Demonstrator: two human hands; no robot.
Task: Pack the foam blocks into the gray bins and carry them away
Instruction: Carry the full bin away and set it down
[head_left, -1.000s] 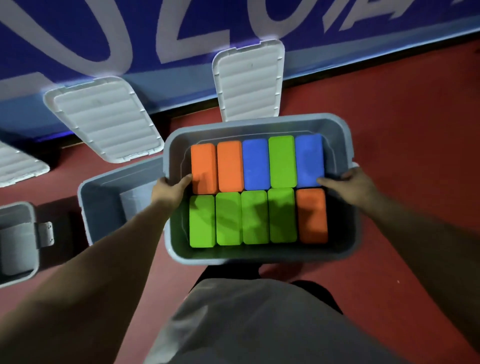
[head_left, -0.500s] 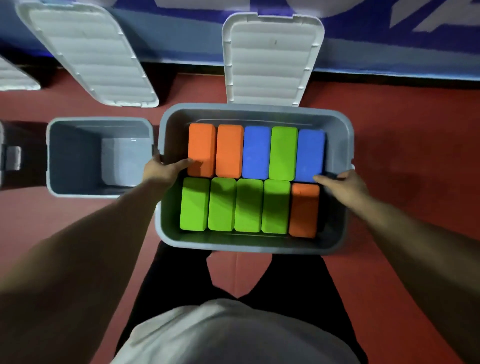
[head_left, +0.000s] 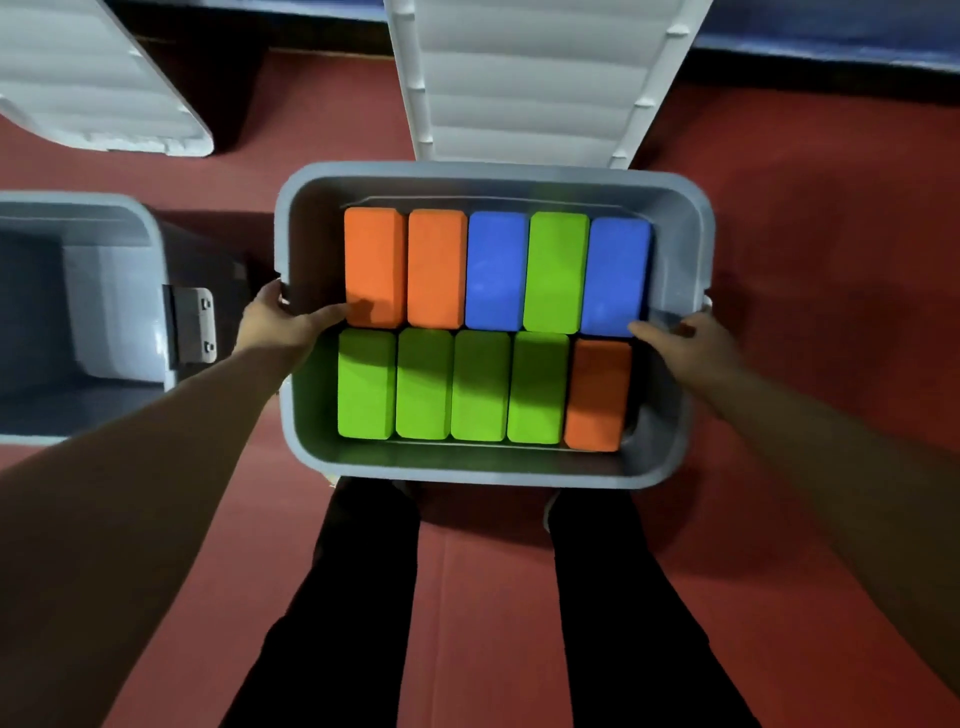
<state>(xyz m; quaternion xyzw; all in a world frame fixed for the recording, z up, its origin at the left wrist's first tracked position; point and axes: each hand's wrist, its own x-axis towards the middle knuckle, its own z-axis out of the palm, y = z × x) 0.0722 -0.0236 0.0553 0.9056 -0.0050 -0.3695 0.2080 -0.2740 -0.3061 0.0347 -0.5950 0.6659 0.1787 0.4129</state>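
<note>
Over the red floor (head_left: 805, 234), gray bin (head_left: 467, 467) of foam blocks (head_left: 497, 270); left hand (head_left: 270, 325), right hand (head_left: 691, 343), each grip closed on a side rim; load probably light.

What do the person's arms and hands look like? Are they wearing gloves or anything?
No gloves! The left hand and the right hand are both bare, and no rings show. The left arm and right arm are bare too. No sleeves come into view, and no watch or bracelet shows at the wrists. Lower down, the legs wear black trousers.
</note>
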